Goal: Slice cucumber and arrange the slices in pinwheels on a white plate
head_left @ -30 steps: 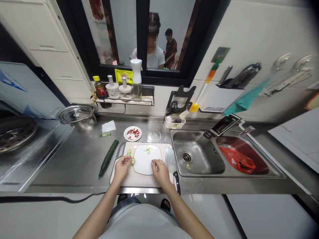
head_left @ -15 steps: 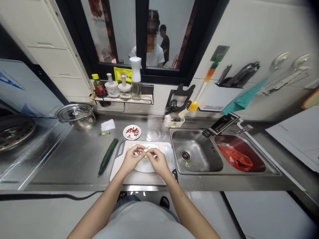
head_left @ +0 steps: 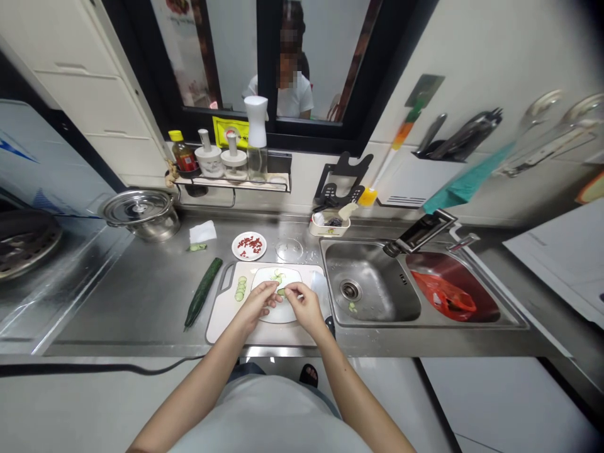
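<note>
Above a white plate (head_left: 278, 314), my two hands meet at a small cucumber slice (head_left: 282, 292). My right hand (head_left: 304, 305) pinches the slice between thumb and fingers. The curled fingers of my left hand (head_left: 259, 305) close on its other side, partly hiding it. Thin pale-green cucumber pieces (head_left: 277, 275) lie at the plate's far part. The plate rests on a cutting board (head_left: 226, 327). A short row of overlapping cucumber slices (head_left: 240, 288) lies on the board, left of the plate. A knife with a wide blade (head_left: 319, 289) is at the board's right edge.
A whole cucumber (head_left: 204, 292) lies left of the board. Behind are a small plate of chopped red pieces (head_left: 249, 246), a clear round dish (head_left: 289, 250) and a white paper (head_left: 202, 231). A lidded pot (head_left: 141, 214) stands far left; a double sink (head_left: 377, 314) is right.
My left hand has shifted slightly right and lower, uncovering the row of cucumber slices on the board. My right hand has turned a little, and the pinched slice sits slightly farther right.
</note>
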{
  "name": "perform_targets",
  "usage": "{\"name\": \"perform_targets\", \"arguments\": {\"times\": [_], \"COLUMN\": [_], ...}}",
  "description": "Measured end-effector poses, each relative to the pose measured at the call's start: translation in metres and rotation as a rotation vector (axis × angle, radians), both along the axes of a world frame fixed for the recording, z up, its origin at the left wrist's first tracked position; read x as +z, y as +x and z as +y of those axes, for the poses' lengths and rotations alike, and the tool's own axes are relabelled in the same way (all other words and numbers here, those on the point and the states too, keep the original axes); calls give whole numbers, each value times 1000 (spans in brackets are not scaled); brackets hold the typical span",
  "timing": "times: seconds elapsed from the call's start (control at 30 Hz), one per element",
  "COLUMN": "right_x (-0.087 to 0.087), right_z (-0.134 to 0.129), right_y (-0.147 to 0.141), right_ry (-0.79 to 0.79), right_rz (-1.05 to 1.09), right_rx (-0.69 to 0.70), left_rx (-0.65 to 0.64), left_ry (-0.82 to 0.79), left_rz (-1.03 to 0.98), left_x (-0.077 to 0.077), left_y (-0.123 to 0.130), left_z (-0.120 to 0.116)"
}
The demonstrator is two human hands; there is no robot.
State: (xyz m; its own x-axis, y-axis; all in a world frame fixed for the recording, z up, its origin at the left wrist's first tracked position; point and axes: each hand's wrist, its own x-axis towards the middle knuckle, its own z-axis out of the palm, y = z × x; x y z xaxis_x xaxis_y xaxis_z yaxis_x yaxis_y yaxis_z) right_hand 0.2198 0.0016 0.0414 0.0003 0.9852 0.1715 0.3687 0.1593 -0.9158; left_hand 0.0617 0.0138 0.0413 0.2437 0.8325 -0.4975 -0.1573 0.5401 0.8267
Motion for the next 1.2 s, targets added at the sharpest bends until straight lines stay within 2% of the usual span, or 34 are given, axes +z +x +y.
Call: {"name": "perform_targets", "arguments": {"times": [0.2,0.37,0.5,0.77,0.9,1.2], "right_x": [1,4,2,-14,-25,-53], "right_z": [0,-2,-4,-6,-5,0], "right_y": [4,5,8,16,20,30], "right_ry": [46,83,96,49,4,-181], "right_rz": [-22,-60,-106,-160,-200,-421], "right_rx": [35,66,61,35,16,2], "left_rx": [-10,4,17,-16,-35,-104], "left_ry": [-200,-259,-203,-19,34,192], "left_rz": [-171,-274,-274,-35,24,68], "left_x": [3,2,3,4,-9,-57], "left_y": [3,4,3,7,11,27], "left_z": [5,7,7,9,14,30]}}
